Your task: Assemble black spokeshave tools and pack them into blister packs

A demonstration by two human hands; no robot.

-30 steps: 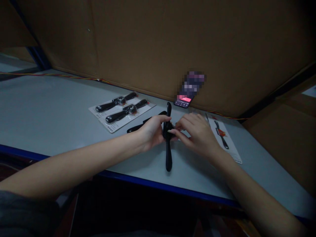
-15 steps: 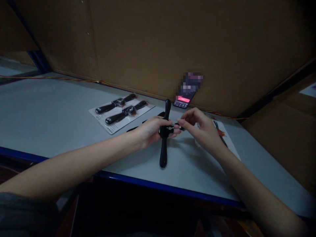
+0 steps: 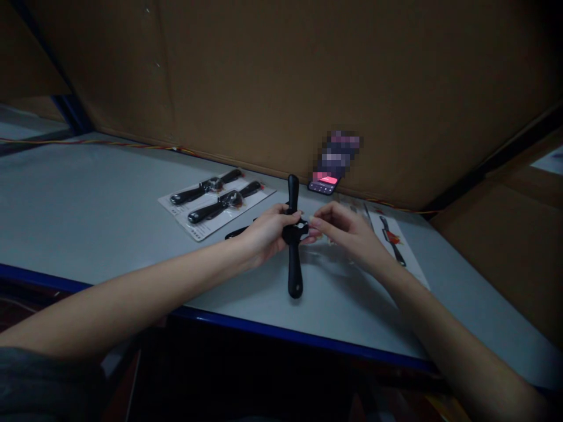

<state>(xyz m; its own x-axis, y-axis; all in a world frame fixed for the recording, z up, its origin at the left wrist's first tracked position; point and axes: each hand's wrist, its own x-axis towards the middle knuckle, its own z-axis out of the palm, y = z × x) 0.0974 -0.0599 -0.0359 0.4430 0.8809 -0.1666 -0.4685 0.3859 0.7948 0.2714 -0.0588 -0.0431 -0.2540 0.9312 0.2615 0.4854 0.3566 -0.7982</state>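
A black spokeshave (image 3: pixel 295 266) with two long handles stands crosswise above the table, gripped at its middle by my left hand (image 3: pixel 275 234). The thumb lies over the body and the other fingers are beneath it. Beside the spokeshave's centre, my right hand (image 3: pixel 341 228) has thumb and forefinger pinched together. Its fingertips meet the edge of the body, and what lies between them is too small and dark to make out. Behind my left wrist, another black handle (image 3: pixel 235 233) shows partly on the table.
Two blister-packed spokeshaves (image 3: pixel 215 205) lie on the grey table (image 3: pixel 109 217) at left. A printed card (image 3: pixel 407 252) picturing a spokeshave lies at right. A phone (image 3: pixel 328 173) leans against the cardboard wall (image 3: pixel 272 88); twisted wires (image 3: pixel 132 145) run along its foot.
My right hand has moved left, bringing its pinched fingers from a small gap up to the spokeshave's middle. The spokeshave has turned slightly in my left hand.
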